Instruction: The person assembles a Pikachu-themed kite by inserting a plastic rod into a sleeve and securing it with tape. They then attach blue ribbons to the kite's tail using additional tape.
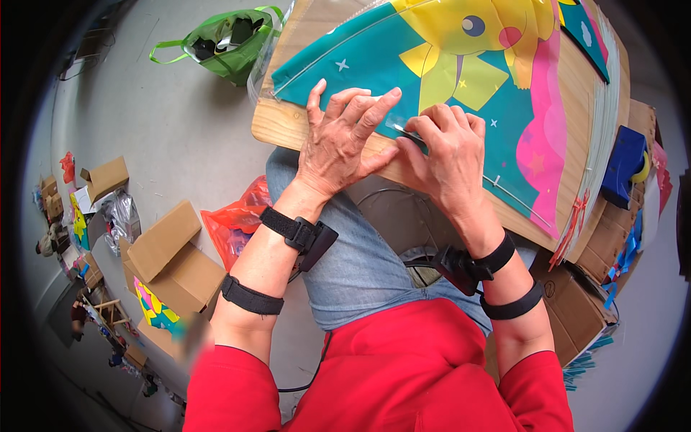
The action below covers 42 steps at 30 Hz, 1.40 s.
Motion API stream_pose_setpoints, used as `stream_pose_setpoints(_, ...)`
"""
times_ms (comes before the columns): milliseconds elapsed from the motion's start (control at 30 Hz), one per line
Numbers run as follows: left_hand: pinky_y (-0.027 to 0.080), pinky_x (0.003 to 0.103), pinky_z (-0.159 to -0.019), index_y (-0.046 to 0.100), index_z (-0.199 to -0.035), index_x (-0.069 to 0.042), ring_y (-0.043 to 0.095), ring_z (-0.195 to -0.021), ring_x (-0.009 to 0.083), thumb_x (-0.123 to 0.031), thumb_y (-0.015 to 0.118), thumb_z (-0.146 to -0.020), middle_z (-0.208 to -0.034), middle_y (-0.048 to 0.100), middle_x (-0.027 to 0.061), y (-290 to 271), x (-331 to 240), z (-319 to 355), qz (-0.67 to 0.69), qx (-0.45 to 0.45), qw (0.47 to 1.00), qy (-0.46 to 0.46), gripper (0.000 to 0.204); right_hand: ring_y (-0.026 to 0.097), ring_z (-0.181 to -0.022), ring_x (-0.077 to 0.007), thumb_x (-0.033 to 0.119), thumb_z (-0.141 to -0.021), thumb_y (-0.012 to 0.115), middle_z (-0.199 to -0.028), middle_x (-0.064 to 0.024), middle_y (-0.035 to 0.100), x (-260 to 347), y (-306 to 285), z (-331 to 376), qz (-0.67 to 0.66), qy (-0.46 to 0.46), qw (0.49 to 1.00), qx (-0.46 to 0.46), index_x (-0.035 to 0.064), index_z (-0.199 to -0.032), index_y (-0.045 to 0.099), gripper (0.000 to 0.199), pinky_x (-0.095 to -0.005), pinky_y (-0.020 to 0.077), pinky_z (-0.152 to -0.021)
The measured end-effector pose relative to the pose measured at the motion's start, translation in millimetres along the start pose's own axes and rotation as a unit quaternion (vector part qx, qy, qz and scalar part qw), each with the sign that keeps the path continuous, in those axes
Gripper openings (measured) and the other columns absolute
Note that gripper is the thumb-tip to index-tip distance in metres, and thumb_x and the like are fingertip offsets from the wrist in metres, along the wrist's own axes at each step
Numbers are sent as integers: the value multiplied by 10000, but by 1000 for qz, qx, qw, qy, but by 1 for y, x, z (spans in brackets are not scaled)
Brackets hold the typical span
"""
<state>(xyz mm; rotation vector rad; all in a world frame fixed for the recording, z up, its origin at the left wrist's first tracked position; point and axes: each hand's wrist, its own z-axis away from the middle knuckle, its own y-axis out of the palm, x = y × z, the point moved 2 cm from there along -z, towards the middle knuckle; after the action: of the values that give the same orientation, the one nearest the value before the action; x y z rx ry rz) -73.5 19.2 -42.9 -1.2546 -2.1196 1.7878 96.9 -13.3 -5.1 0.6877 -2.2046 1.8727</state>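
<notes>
Hands (337,147) (452,153) touch thin, pointed sheet (497,108) on wooden board (279,124).

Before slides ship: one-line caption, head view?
Left hand spread, right hand pinching a small dark piece at a cartoon-printed kite sail's edge, on a wooden tabletop.

The sheet (497,147) lies on the surface (277,124), rods (596,147) to its right, a dispenser (622,169) beyond them; left, on the floor (137,115), a bag (241,63) and box (180,248).
</notes>
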Motion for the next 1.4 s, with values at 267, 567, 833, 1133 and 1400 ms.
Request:
stream_pose_setpoints(267, 160, 548, -1166, 657, -1260, -252, 494, -1233, 189, -406, 739, -776, -1259, 549, -33, -4, -2, -1, -24, 21, 999, 17, 515, 548, -931, -211, 289, -792, 740, -1032, -52, 567, 8, 9, 44, 102, -21, 994, -26, 60, -1156, 664, 437, -400, 390, -893)
stream_pose_setpoints(567, 74, 566, -1193, 533, -1396, -174, 388, -1396, 204, -587, 546, -872, -1480, 464, -24, -14, -13, 7, -119, 85, 987, 69, 668, 550, -1086, -216, 320, -876, 665, -1205, -75, 576, 9, 6, 63, 131, -24, 990, -42, 50, -1229, 638, 445, -413, 381, -961)
stream_pose_setpoints(833, -15, 617, -1193, 503, -1417, -219, 286, -1472, 220, -508, 638, -825, -1534, 417, -78, -16, -23, 15, -129, 155, 978, 56, 672, 539, -1214, -263, 311, -902, 625, -1315, -133, 574, 7, 16, 82, 134, -39, 990, -18, 12, -1254, 619, 462, -500, 324, -1118)
stream_pose_setpoints(1133, -46, 602, -1200, 320, -1532, -174, 187, -1509, 206, -524, 661, -774, -1622, 248, -9, 4, -45, 15, -126, 210, 968, 49, 902, 287, -1465, -321, 431, -860, 642, -1551, -179, 350, 6, 19, 84, 11, 92, 996, -11, -6, -1459, 402, 779, -511, 171, -1211)
stream_pose_setpoints(1400, -29, 601, -1200, 299, -1541, -147, 197, -1506, 228, -490, 685, -775, -1622, 246, 16, 3, -44, 16, -133, 204, 968, 58, 924, 235, -1485, -333, 350, -800, 741, -1579, -200, 280, -42, -11, 135, 31, 139, 990, 13, -27, -1497, 309, 903, -475, 178, -1220)
